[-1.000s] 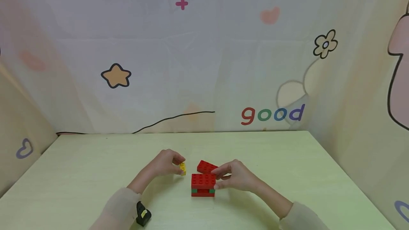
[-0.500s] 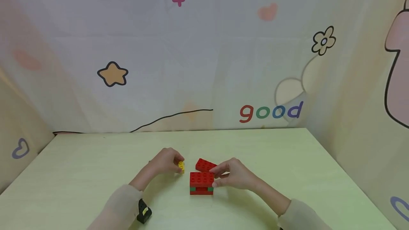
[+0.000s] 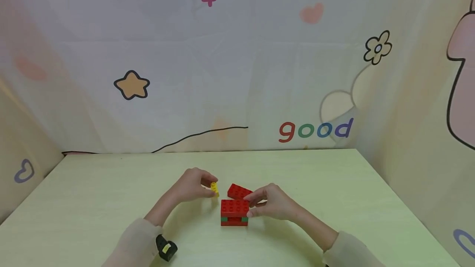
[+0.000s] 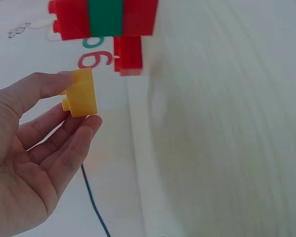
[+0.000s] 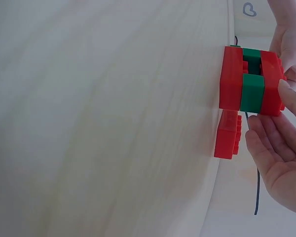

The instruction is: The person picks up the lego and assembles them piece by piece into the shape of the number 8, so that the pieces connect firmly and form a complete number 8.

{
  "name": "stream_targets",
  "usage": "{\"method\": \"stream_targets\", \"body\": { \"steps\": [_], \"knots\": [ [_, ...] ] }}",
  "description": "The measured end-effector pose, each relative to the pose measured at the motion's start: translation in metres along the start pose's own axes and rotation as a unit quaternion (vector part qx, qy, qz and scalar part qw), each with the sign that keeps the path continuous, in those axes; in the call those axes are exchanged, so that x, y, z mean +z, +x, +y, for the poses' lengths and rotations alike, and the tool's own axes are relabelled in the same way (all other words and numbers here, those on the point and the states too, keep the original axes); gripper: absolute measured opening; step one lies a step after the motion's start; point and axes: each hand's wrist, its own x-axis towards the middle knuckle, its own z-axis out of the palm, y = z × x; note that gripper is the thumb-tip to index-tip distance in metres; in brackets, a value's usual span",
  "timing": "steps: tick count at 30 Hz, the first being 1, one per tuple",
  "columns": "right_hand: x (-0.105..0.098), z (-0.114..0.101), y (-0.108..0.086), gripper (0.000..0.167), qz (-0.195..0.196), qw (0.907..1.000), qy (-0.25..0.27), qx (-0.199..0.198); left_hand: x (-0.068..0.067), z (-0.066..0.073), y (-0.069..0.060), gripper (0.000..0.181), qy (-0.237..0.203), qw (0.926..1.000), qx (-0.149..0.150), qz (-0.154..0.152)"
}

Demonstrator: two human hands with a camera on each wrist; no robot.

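Between thumb and fingertips my left hand (image 3: 193,185) pinches a small yellow toy brick (image 3: 214,189), studs visible in the head view. The brick hangs a little above the table, left of a stack of toy bricks (image 3: 234,209). That stack has red bricks at top and bottom with green bricks (image 5: 252,94) between them and a gap in the middle. At its right end my right hand (image 3: 274,204) holds the top red brick, thumb at the near side and fingers behind. Another red brick (image 3: 237,191) lies at an angle just behind the stack, partly hidden by the right fingers.
A pale table (image 3: 111,201) spreads out around the hands. Behind it hangs a printed cloth backdrop (image 3: 167,73) that meets the table's far edge. The left wrist wears a black device (image 3: 166,249).
My left hand has lifted the yellow brick slightly and shifted it a little to the right. My right hand and the stack hold their place.
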Motion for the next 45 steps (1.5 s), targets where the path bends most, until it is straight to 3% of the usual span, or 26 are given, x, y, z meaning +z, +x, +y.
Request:
{"method": "stream_targets", "body": {
  "steps": [6, 14, 25, 45],
  "knots": [
    [-0.001, -0.001, -0.001, 0.038, -0.003, 1.0, -0.007, -0.006, 0.003, 0.022, -0.01, 0.033, -0.027, 0.9993, 0.023, 0.01],
    [-0.001, 0.0, -0.001, 0.039, -0.003, 1.0, 0.001, -0.002, 0.011, 0.043, -0.015, 0.034, -0.066, 0.9973, 0.03, -0.012],
    [-0.003, 0.002, 0.0, 0.036, -0.012, 0.9998, 0.012, -0.01, 0.028, 0.055, -0.007, 0.031, -0.096, 0.9932, 0.051, -0.043],
    [-0.003, 0.002, 0.0, 0.032, -0.018, 0.9995, 0.016, -0.021, 0.037, 0.064, 0.0, 0.028, -0.051, 0.9949, 0.069, -0.053]
  ]
}}
